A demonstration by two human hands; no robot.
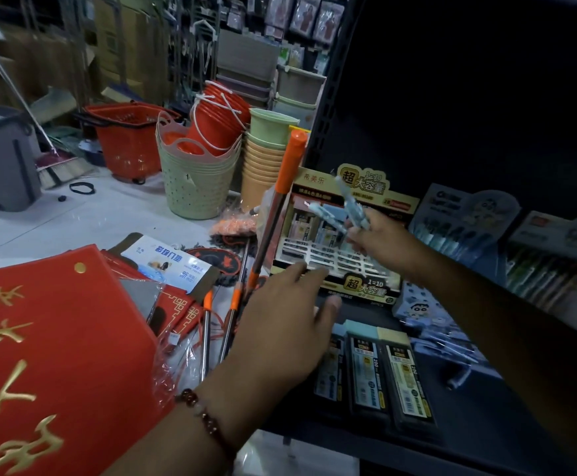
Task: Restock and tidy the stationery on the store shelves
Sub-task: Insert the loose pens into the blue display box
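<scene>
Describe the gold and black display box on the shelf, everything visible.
The display box is printed cardboard in gold and black, with a tall header card bearing large Chinese characters and a matching front lip. A white grid insert divides it into slots, and small packs stand in the back rows. It sits upright on the dark shelf, near its left end. The left hand reaches to its front left corner; contact is unclear. The right hand holds pale blue pens above it.
</scene>
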